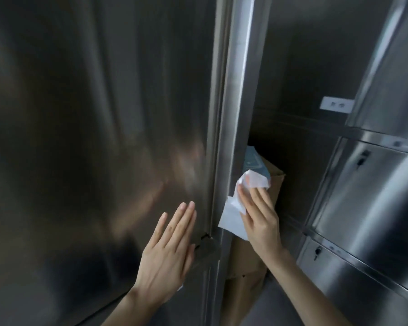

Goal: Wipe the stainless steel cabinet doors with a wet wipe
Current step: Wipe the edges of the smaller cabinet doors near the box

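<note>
A tall stainless steel cabinet door point(92, 114) fills the left half of the view. My left hand point(167, 250) lies flat on its lower right part, fingers straight and together. My right hand point(259, 215) presses a white wet wipe point(236, 212) against the door's vertical side edge point(236, 114) with straight fingers. The wipe is crumpled at the top and hangs loose below the fingers.
A brown cardboard box point(275, 184) with a blue item on top stands in the gap behind the door's edge. More steel cabinet doors point(375, 196) with small locks stand at the right. A white wall socket point(336, 104) sits on the back wall.
</note>
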Available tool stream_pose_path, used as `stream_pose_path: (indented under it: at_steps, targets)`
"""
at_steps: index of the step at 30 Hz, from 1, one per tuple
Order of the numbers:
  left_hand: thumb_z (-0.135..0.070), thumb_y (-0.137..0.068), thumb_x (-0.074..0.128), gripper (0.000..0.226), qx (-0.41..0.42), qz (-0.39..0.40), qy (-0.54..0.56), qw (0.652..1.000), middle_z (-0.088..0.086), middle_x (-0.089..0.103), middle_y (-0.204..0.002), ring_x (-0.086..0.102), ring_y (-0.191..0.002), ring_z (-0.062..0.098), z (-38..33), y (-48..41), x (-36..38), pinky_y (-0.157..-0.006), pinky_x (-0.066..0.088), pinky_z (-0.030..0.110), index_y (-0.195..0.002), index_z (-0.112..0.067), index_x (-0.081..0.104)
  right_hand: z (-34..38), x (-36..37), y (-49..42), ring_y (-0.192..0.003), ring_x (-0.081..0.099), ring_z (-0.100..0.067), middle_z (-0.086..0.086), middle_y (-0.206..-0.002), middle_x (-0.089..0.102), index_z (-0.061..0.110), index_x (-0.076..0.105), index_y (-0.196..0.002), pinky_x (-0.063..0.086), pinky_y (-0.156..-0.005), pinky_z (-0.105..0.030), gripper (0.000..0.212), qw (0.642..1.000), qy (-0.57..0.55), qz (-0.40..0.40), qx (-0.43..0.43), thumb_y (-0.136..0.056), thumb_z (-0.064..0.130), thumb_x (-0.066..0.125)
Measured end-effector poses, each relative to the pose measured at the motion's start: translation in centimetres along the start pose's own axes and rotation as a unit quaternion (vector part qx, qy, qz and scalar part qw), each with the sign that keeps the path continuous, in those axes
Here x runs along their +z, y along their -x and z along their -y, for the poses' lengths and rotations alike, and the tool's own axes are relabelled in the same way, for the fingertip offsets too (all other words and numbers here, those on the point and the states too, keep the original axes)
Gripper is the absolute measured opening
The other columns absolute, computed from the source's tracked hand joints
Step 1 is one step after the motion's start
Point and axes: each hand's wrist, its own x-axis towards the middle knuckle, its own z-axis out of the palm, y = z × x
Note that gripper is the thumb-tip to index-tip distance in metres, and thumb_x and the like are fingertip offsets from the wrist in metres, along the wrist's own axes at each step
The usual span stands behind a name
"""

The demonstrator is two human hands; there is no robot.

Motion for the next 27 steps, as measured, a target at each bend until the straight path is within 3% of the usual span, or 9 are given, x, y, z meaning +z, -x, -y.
stream_pose_path:
  at_steps: [3, 5, 8, 11, 13, 17, 22, 25, 27]
  targets:
    - [-0.023, -0.094, 0.036, 0.055, 0.019, -0.014, 0.061, 0.998, 0.01, 0.029, -0.156, 0.018, -0.148, 0.021, -1.6, -1.9, -0.5, -0.121, 0.011, 0.038, -0.144, -0.001, 0.037, -0.5, -3.6, 0.8, -0.123, 0.052, -0.023, -0.013, -0.126, 0.059, -0.001, 0.058, -0.123, 0.044, -0.102, -0.039, 0.034, 0.985, -0.084, -0.024, 0.15, -0.089, -0.003, 0.051]
    - [-0.023, -0.095, 0.037, 0.055, 0.044, -0.025, 0.099, 0.994, 0.01, 0.03, -0.157, 0.018, -0.148, 0.021, -3.0, -3.2, -0.5, -0.122, 0.01, 0.037, -0.145, -0.002, 0.037, -1.1, -6.3, 1.9, -0.114, 0.059, -0.019, -0.01, -0.119, 0.064, 0.002, 0.062, -0.118, 0.049, -0.096, -0.037, 0.031, 0.98, -0.064, 0.012, 0.189, -0.089, -0.002, 0.052]
    - [-0.024, -0.096, 0.036, 0.054, 0.091, -0.03, 0.131, 0.987, 0.011, 0.031, -0.156, 0.02, -0.147, 0.022, -5.7, -4.8, 0.1, -0.121, 0.014, 0.039, -0.145, -0.001, 0.037, -2.3, -10.8, 3.8, -0.092, 0.064, -0.01, -0.001, -0.102, 0.071, 0.01, 0.07, -0.108, 0.047, -0.081, -0.016, 0.03, 0.988, 0.066, 0.091, 0.109, -0.091, 0.013, 0.047]
    - [-0.023, -0.096, 0.035, 0.053, 0.125, -0.016, 0.153, 0.98, 0.011, 0.031, -0.156, 0.021, -0.147, 0.023, -8.6, -6.2, 1.4, -0.118, 0.019, 0.042, -0.145, -0.001, 0.038, -3.9, -14.6, 5.1, -0.072, 0.067, -0.014, 0.001, -0.086, 0.071, 0.014, 0.073, -0.102, 0.054, -0.054, -0.026, 0.03, 0.971, 0.181, 0.138, 0.067, -0.089, 0.013, 0.046]
    - [-0.024, -0.099, 0.029, 0.053, 0.152, -0.009, 0.171, 0.973, 0.011, 0.03, -0.156, 0.02, -0.147, 0.023, -10.8, -7.2, 2.4, -0.117, 0.019, 0.043, -0.145, -0.001, 0.038, -4.9, -16.8, 5.8, -0.065, 0.065, -0.018, 0.0, -0.077, 0.066, 0.013, 0.072, -0.096, 0.051, -0.047, -0.028, 0.026, 0.958, 0.234, 0.148, 0.071, -0.088, 0.012, 0.048]
    - [-0.024, -0.096, 0.033, 0.054, 0.195, -0.012, 0.209, 0.958, 0.01, 0.03, -0.157, 0.021, -0.147, 0.023, -15.1, -9.5, 3.8, -0.119, 0.015, 0.041, -0.145, -0.002, 0.039, -7.0, -21.0, 6.1, -0.06, 0.062, -0.023, -0.008, -0.075, 0.065, 0.005, 0.062, -0.089, 0.051, -0.051, -0.026, 0.022, 0.955, 0.234, 0.127, 0.134, -0.088, 0.019, 0.045]
    - [-0.021, -0.095, 0.039, 0.05, 0.251, -0.038, 0.272, 0.928, 0.011, 0.04, -0.151, 0.033, -0.143, 0.025, -21.3, -12.9, 4.6, -0.116, 0.024, 0.041, -0.142, -0.002, 0.044, -10.5, -26.2, 6.0, -0.07, 0.052, -0.021, -0.015, -0.075, 0.061, 0.006, 0.053, -0.09, 0.04, -0.063, -0.026, 0.015, 0.945, 0.283, 0.123, 0.104, -0.091, 0.013, 0.04]
    - [-0.018, -0.094, 0.043, 0.043, 0.295, -0.068, 0.284, 0.91, 0.012, 0.06, -0.133, 0.052, -0.13, 0.028, -25.5, -14.6, 5.4, -0.111, 0.037, 0.045, -0.129, -0.001, 0.06, -12.6, -29.2, 6.6, -0.068, 0.057, -0.027, -0.017, -0.076, 0.062, -0.003, 0.065, -0.082, 0.049, -0.056, -0.037, 0.003, 0.929, 0.319, 0.145, 0.121, -0.081, 0.0, 0.066]
    - [-0.017, -0.091, 0.048, 0.038, 0.309, -0.093, 0.299, 0.898, 0.011, 0.067, -0.12, 0.061, -0.117, 0.028, -28.2, -15.5, 5.9, -0.105, 0.045, 0.045, -0.12, -0.002, 0.067, -14.0, -31.2, 7.1, -0.072, 0.054, -0.024, -0.016, -0.077, 0.063, -0.003, 0.067, -0.08, 0.047, -0.062, -0.033, 0.002, 0.924, 0.331, 0.146, 0.124, -0.078, -0.003, 0.067]
